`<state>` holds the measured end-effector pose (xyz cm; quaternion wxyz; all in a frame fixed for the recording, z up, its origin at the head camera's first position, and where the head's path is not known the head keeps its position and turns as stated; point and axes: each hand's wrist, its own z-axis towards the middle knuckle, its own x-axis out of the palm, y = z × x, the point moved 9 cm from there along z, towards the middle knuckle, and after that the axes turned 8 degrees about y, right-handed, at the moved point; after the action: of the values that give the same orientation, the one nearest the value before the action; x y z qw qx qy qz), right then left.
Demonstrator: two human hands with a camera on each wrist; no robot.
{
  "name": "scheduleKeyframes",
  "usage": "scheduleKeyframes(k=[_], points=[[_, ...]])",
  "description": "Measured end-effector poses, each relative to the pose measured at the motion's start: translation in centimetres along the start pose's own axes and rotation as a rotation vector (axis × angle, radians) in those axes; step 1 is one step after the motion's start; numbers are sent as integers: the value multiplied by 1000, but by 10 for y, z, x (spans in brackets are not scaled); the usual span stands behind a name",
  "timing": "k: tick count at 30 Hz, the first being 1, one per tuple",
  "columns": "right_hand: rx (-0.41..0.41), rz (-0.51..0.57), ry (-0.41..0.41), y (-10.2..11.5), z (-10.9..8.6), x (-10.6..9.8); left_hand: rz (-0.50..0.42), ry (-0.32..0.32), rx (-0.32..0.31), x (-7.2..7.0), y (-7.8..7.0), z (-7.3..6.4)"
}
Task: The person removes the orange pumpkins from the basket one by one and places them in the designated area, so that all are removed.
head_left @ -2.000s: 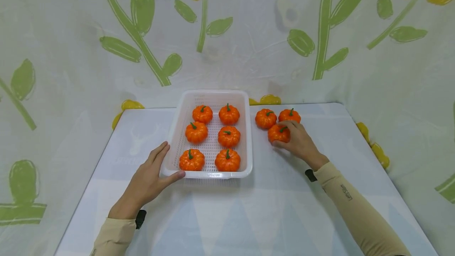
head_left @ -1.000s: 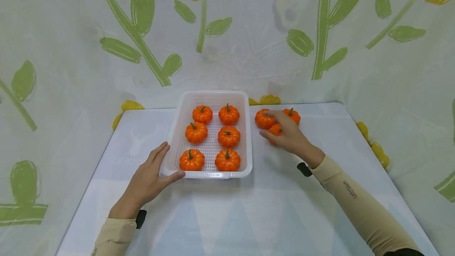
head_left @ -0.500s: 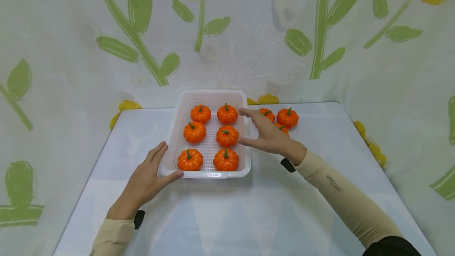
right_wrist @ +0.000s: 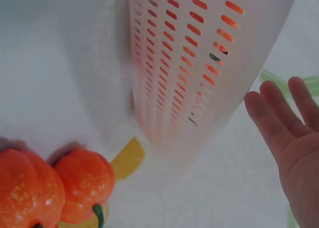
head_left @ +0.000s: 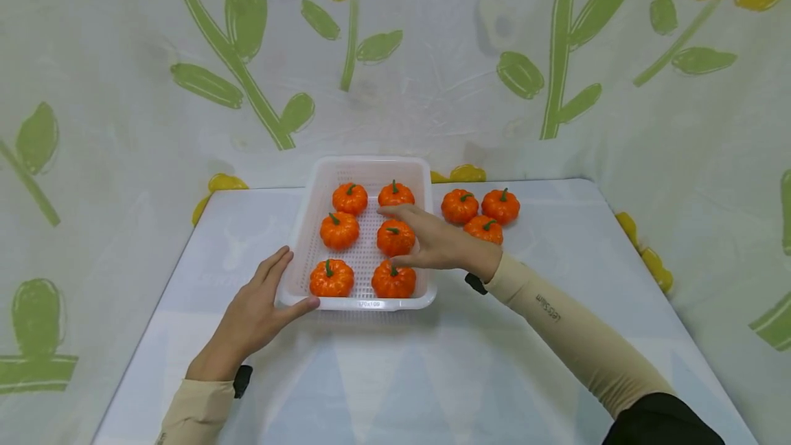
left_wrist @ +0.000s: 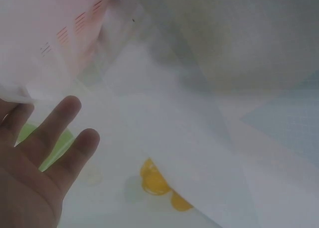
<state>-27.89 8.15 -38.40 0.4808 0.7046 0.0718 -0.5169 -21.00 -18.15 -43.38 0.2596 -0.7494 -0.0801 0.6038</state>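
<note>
A white perforated plastic basket (head_left: 371, 304) on the table holds several small orange pumpkins with green stems, in two columns. My left hand (head_left: 253, 321) rests at its near left corner, thumb on the front rim, fingers spread along the left side. The left wrist view shows those fingers (left_wrist: 65, 161) fairly straight beside the basket wall (left_wrist: 65, 54). My right hand (head_left: 435, 239) is over the basket's right side, thumb and fingers apart around the middle right pumpkin (head_left: 395, 237). Contact with that pumpkin cannot be made out. In the right wrist view, extended fingers (right_wrist: 271, 118) show beside the basket rim.
Three more pumpkins stand on the table right of the basket: one back left (head_left: 459, 206), one back right (head_left: 501, 206) and one in front (head_left: 484, 228). A flower-patterned cloth (head_left: 432, 88) hangs behind the white table (head_left: 395, 376).
My right hand has moved left from the three pumpkins on the table, across the basket's right rim, to over the basket. The left hand and the pumpkins have stayed in place.
</note>
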Motion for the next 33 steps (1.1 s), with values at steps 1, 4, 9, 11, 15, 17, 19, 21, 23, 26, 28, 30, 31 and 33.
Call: scheduleKeyframes(k=[1,4,9,11,15,17,19,21,23,26,28,30,31,33], points=[[0,0,12,1,2,2,-1,-2,2,0,0,0],[-5,-5,40,2,6,7,-1,-3,2,0,1,0],[-1,-49,104,3,11,18,3,-11,8,0,1,0],[5,-74,134,4,13,22,2,-11,9,0,1,0],[11,-81,183,4,15,32,-5,-10,6,1,1,0],[17,-74,211,4,16,37,-10,-8,1,2,1,0],[21,-76,240,3,16,42,-14,-5,-9,2,2,0],[42,-78,272,3,16,46,-16,-3,-20,2,3,0],[67,-87,296,3,16,49,-15,-2,-25,1,4,0],[108,-111,333,2,15,54,-14,-1,-23,1,3,0],[120,-132,350,1,15,57,-17,1,-22,1,2,0],[125,-159,368,1,15,61,-21,4,-19,2,1,0],[125,-171,377,0,16,63,-22,6,-22,2,2,0],[122,-195,388,0,16,66,-23,7,-25,3,1,0]])
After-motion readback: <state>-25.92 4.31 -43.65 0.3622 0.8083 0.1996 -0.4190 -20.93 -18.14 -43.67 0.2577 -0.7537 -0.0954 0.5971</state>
